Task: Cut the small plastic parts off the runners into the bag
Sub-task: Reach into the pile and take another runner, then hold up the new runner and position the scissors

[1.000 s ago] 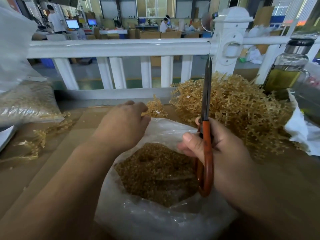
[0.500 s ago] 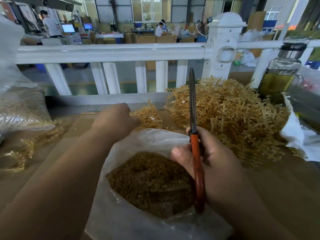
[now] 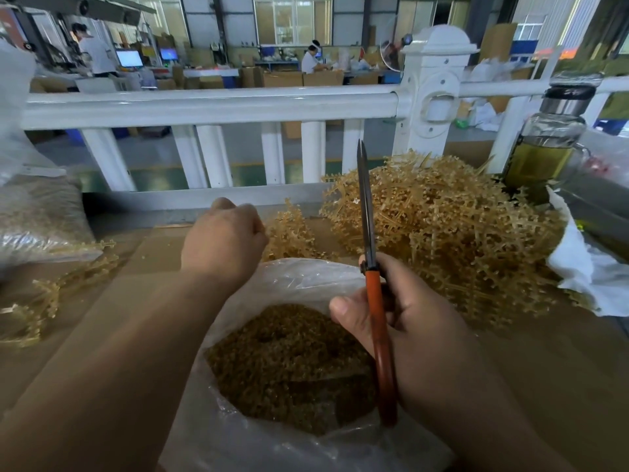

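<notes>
At the far left edge a filled clear sack [image 3: 37,219] of tan pieces rests on the bench [image 3: 561,376], and a few loose tan runners [image 3: 47,298] lie in front of it. The left hand [image 3: 223,241] reaches forward across the bench with its back to the camera. Its fingers are curled under and hidden against a small bunch of runners [image 3: 294,233], so I cannot tell whether they actually pinch it. Just nearer the camera, between the two forearms, stands the open clear plastic bag [image 3: 306,277]. Its mouth faces up and it holds a deep heap of small cut-off parts [image 3: 282,362]. The right hand [image 3: 418,335] hangs over the bag's right rim, wrapped round the orange handles of a pair of scissors [image 3: 371,267]. The dark blades are together and point up and away. Behind and to the right of that hand a big tangled pile of uncut runners [image 3: 456,233] fills the middle of the bench. Right of the pile a crumpled white cloth [image 3: 585,270] lies at the edge. Behind the cloth stands a glass bottle [image 3: 544,144] with yellow-green liquid and a metal cap. A white railing [image 3: 211,107] runs along the back of the bench.
</notes>
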